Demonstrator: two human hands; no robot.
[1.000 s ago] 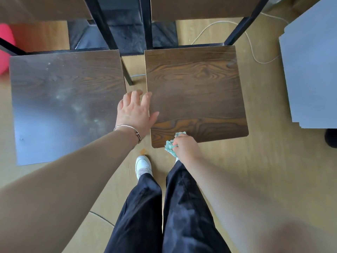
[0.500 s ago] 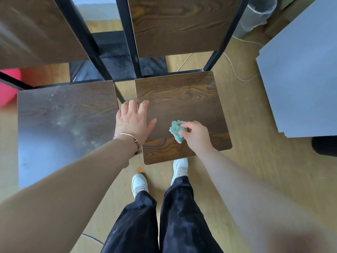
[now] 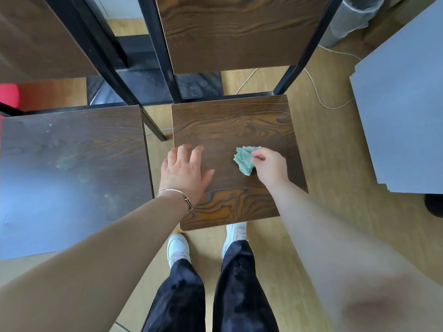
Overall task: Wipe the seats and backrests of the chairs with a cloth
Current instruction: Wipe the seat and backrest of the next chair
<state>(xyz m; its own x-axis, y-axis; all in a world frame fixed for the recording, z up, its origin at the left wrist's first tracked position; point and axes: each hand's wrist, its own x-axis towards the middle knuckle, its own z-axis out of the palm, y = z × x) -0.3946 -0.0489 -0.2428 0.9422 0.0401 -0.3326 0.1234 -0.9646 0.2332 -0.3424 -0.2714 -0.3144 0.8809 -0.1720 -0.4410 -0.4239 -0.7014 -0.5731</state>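
The right hand pinches the green cloth on the middle of the right chair seat. The left hand, fingers spread, rests flat by the seat's left edge, near the cloth but apart from it.

Both arms reach forward and down, the hands low and side by side.

The left hand is spread flat, palm down, fingers straight and slightly fanned, thumb angled out toward the other hand; a thin bracelet circles its wrist. The right hand sits near it but apart, knuckles up, fingers and thumb curled to pinch a crumpled green cloth that sticks out toward the left hand. Both forearms are bare and nearly straight, converging from the lower corners; the right one blurs close to the camera.
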